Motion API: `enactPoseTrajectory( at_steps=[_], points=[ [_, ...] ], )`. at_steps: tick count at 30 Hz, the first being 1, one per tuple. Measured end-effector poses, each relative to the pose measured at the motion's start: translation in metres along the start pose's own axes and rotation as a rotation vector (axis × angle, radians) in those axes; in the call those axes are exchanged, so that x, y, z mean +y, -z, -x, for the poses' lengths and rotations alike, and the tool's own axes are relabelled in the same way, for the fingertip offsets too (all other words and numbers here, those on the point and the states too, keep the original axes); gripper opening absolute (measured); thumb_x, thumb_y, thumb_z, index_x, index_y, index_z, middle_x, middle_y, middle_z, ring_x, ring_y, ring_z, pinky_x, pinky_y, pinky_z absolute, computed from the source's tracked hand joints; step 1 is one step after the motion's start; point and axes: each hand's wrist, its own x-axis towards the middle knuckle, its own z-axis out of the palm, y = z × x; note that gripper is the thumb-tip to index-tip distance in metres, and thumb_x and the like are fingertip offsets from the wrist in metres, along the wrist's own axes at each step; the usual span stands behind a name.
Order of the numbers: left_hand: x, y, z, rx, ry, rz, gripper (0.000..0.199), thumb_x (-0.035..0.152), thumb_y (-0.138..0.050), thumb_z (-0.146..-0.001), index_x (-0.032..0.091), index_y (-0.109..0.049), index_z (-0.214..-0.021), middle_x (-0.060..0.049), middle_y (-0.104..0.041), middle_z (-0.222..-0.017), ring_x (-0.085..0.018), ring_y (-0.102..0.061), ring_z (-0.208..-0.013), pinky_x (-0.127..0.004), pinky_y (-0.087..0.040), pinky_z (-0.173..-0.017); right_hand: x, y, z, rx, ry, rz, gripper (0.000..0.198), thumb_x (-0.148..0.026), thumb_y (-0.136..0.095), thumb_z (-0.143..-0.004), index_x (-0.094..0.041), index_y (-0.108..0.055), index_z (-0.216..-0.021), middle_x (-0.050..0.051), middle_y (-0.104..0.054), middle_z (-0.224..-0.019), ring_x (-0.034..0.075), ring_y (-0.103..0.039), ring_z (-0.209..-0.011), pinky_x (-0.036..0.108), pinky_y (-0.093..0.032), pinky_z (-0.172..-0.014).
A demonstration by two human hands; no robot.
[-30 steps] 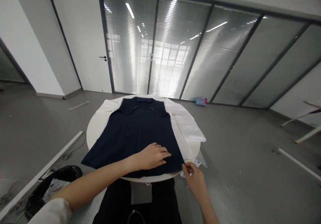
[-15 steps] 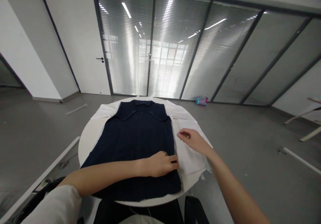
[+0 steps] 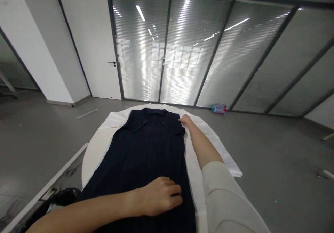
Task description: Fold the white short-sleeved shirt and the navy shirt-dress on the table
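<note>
A navy sleeveless garment [image 3: 146, 146] with a collar and two flap-like shapes at its chest lies spread out, collar away from me. Beneath it is white cloth [image 3: 114, 119], which shows on both sides and looks like a shirt. My left hand [image 3: 163, 196] is over the lower right part of the navy garment, fingers curled in, with no cloth visible between them. At the far right, my right hand [image 3: 185, 120] pinches the navy garment's shoulder edge. The right forearm and its white sleeve cover part of the white cloth.
Under the cloth is a round white table [image 3: 94, 153]. A blue and red patterned object [image 3: 219, 109] sits on the floor by the glass partition [image 3: 180, 52]. To the left, a white bar [image 3: 62, 170] runs near a black bag-like thing [image 3: 66, 195].
My right hand has moved from above the white cloth up to the navy garment's shoulder and pinches it. My left hand has come away from the garment's right edge. The view has shifted slightly.
</note>
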Motion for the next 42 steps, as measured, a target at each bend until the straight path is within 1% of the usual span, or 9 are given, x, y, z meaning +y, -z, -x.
enactPoseTrajectory(
  at_steps=[5, 11, 13, 17, 22, 27, 33, 38, 42],
  points=[
    [0.005, 0.003, 0.012, -0.090, 0.151, 0.167, 0.014, 0.014, -0.054, -0.093, 0.017, -0.059, -0.106, -0.005, -0.065, -0.106, -0.015, -0.065, -0.083, -0.029, -0.053, -0.072, -0.004, -0.018, -0.018, 0.005, -0.067, -0.034, 0.040, -0.024, -0.070, -0.079, -0.007, -0.068, -0.116, 0.022, -0.072, -0.109, 0.030, -0.071, -0.100, 0.031, -0.056, -0.077],
    [0.022, 0.003, 0.034, -0.109, 0.343, 0.276, 0.022, 0.010, -0.054, -0.090, 0.018, -0.056, -0.111, -0.004, -0.064, -0.108, -0.016, -0.067, -0.088, -0.027, -0.057, -0.074, -0.036, -0.007, -0.033, 0.031, 0.019, -0.101, 0.027, -0.026, -0.063, -0.083, -0.008, -0.075, -0.098, 0.016, -0.075, -0.093, 0.026, -0.072, -0.093, 0.025, -0.053, -0.074],
    [0.030, -0.006, 0.044, -0.028, 0.377, 0.280, 0.024, 0.008, -0.055, -0.089, 0.018, -0.056, -0.111, -0.004, -0.065, -0.109, -0.015, -0.067, -0.090, -0.027, -0.057, -0.078, -0.057, -0.006, -0.035, 0.039, 0.077, -0.129, 0.025, -0.028, -0.061, -0.084, -0.012, -0.076, -0.096, 0.012, -0.076, -0.092, 0.023, -0.071, -0.094, 0.024, -0.053, -0.076],
    [0.042, -0.035, 0.059, 0.269, 0.338, 0.152, 0.015, 0.013, -0.052, -0.093, 0.016, -0.058, -0.107, -0.005, -0.070, -0.105, -0.015, -0.068, -0.088, -0.033, -0.055, -0.092, -0.104, -0.017, -0.030, 0.048, 0.173, -0.162, 0.022, -0.029, -0.063, -0.083, -0.018, -0.076, -0.098, 0.007, -0.075, -0.100, 0.021, -0.070, -0.097, 0.023, -0.052, -0.079],
    [0.045, -0.045, 0.069, 0.441, 0.312, 0.005, 0.022, 0.018, -0.039, -0.101, 0.017, -0.061, -0.101, -0.006, -0.072, -0.092, -0.014, -0.068, -0.074, -0.033, -0.056, -0.082, -0.141, -0.045, -0.017, 0.026, 0.194, -0.129, 0.020, -0.027, -0.069, -0.080, -0.020, -0.074, -0.098, 0.011, -0.072, -0.110, 0.025, -0.068, -0.105, 0.033, -0.052, -0.088],
    [0.046, -0.036, 0.080, 0.485, 0.326, -0.004, 0.024, 0.015, -0.039, -0.100, 0.014, -0.062, -0.102, -0.007, -0.071, -0.091, -0.015, -0.067, -0.075, -0.029, -0.057, -0.074, -0.143, -0.065, -0.008, -0.012, 0.194, -0.097, 0.020, -0.027, -0.069, -0.082, -0.020, -0.073, -0.101, 0.014, -0.070, -0.115, 0.028, -0.067, -0.109, 0.038, -0.052, -0.091],
    [0.048, -0.036, 0.091, 0.482, 0.347, 0.051, 0.024, 0.020, -0.039, -0.102, 0.013, -0.061, -0.107, -0.009, -0.071, -0.096, -0.015, -0.070, -0.079, -0.024, -0.058, -0.072, -0.140, -0.068, -0.009, -0.013, 0.221, -0.081, 0.018, -0.026, -0.066, -0.085, -0.023, -0.072, -0.101, 0.010, -0.071, -0.114, 0.026, -0.067, -0.109, 0.035, -0.052, -0.091],
    [0.050, -0.027, 0.097, 0.436, 0.392, 0.115, 0.026, 0.022, -0.039, -0.102, 0.014, -0.060, -0.115, -0.010, -0.071, -0.101, -0.017, -0.070, -0.088, -0.027, -0.059, -0.079, -0.142, -0.069, -0.008, -0.004, 0.222, -0.075, 0.020, -0.028, -0.063, -0.087, -0.024, -0.072, -0.104, 0.008, -0.070, -0.117, 0.025, -0.066, -0.110, 0.035, -0.051, -0.093],
    [0.049, -0.027, 0.099, 0.432, 0.384, 0.115, 0.023, 0.016, -0.041, -0.099, 0.014, -0.061, -0.111, -0.010, -0.071, -0.098, -0.018, -0.068, -0.083, -0.031, -0.058, -0.079, -0.140, -0.074, -0.002, -0.018, 0.223, -0.064, 0.024, -0.035, -0.062, -0.090, -0.023, -0.071, -0.108, 0.009, -0.070, -0.117, 0.025, -0.066, -0.109, 0.034, -0.050, -0.093]
  ],
)
